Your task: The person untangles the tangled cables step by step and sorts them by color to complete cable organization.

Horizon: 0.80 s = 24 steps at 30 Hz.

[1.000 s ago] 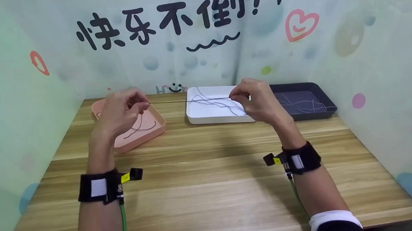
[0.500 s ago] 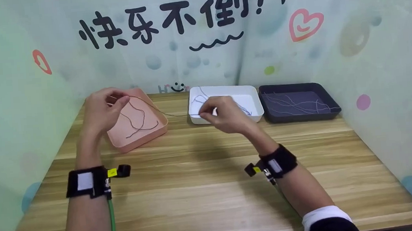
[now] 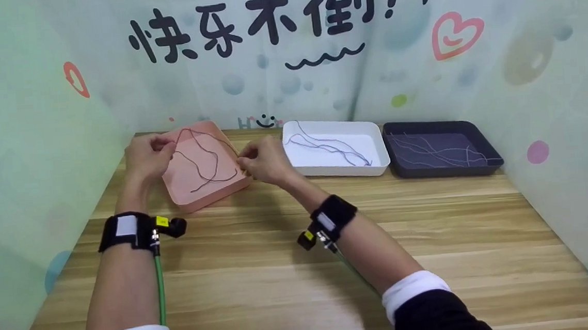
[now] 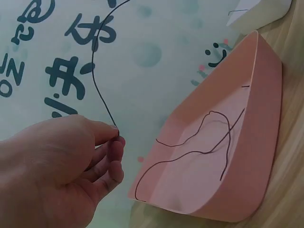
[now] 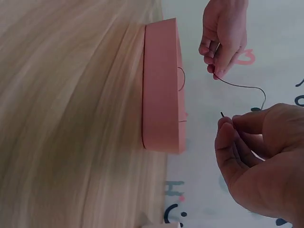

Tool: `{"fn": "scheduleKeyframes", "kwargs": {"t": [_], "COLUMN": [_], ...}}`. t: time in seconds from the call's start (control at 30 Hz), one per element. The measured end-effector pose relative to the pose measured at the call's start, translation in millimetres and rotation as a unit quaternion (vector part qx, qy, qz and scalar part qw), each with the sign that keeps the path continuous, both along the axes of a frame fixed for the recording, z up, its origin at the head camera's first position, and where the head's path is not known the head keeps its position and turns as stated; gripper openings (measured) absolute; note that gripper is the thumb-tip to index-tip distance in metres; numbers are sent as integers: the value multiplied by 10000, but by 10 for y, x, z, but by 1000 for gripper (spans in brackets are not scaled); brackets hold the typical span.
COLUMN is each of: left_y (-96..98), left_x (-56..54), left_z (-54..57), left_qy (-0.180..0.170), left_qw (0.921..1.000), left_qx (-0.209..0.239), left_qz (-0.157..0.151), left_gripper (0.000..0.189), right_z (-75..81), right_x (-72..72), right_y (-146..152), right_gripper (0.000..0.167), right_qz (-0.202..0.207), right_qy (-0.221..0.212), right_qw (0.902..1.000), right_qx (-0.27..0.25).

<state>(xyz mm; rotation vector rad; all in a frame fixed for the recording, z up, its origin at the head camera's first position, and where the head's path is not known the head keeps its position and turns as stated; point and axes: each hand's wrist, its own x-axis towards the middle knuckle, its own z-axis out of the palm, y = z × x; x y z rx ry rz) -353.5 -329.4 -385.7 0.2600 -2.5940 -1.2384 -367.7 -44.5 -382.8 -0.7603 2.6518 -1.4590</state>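
A thin dark string (image 4: 93, 61) hangs slack in an arc between my two hands, raised above the pink tray (image 3: 213, 195). My left hand (image 3: 144, 157) pinches one end between thumb and fingertips, at the tray's left side. Over its right edge, my right hand (image 3: 268, 160) pinches the other end. A short dark tip of the string pokes out past the right fingertips in the right wrist view. Inside the pink tray lie a couple of loose, curved dark strings (image 4: 190, 153), apart from the held one.
Right of the pink tray stands a white tray (image 3: 336, 170) with several thin strings in it. Beside that is a dark grey tray (image 3: 439, 171), also holding several pale-looking strings. A printed cloth wall (image 3: 175, 90) rises behind the wooden table (image 3: 261, 286).
The string was stretched straight between my hands one second ago and now sags. My right hand has moved left from the white tray to the pink one; my left hand also shifted left.
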Motion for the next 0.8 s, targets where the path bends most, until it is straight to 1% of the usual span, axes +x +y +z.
{"fn": "scheduleKeyframes", "kwargs": {"t": [0.1, 0.13, 0.2, 0.33, 0.4, 0.47, 0.57, 0.63, 0.73, 0.8], "left_y": [48, 53, 60, 48, 51, 51, 58, 74, 140, 207], "left_x": [-16, -19, -14, -10, -6, 0, 23, 41, 86, 124], "left_z": [-50, -59, -67, -70, -70, -75, -90, -108, -137, -160], "left_qy": [-91, -87, -136, -287, -376, -383, -323, -213, 44, 198], "left_qw": [9997, 9998, 9996, 9970, 9964, 9960, 9955, 9946, 9914, 9879], "left_qx": [208, 141, 20, -337, -342, -402, -491, -579, -754, -880], "left_qz": [10, -65, -249, -629, -680, -702, -739, -835, -1065, -1258], "left_gripper": [40, 41, 45, 50, 51, 52, 51, 51, 51, 52], "right_z": [-86, -115, -167, -240, -258, -266, -266, -263, -259, -255], "right_x": [-29, -37, -52, -79, -89, -94, -99, -99, -101, -91], "right_y": [-131, -166, -222, -284, -296, -295, -263, -209, -71, 66], "right_gripper": [13, 13, 14, 16, 15, 15, 16, 18, 24, 28], "right_qz": [-404, -517, -712, -1015, -1109, -1117, -941, -682, -33, 478], "right_qy": [-603, -732, -836, -736, -674, -562, -299, -110, 226, 492], "right_qw": [9965, 9949, 9934, 9917, 9901, 9892, 9898, 9918, 9946, 9922], "right_qx": [-415, -455, -333, 273, 531, 759, 1031, 1071, 1016, 1037]}}
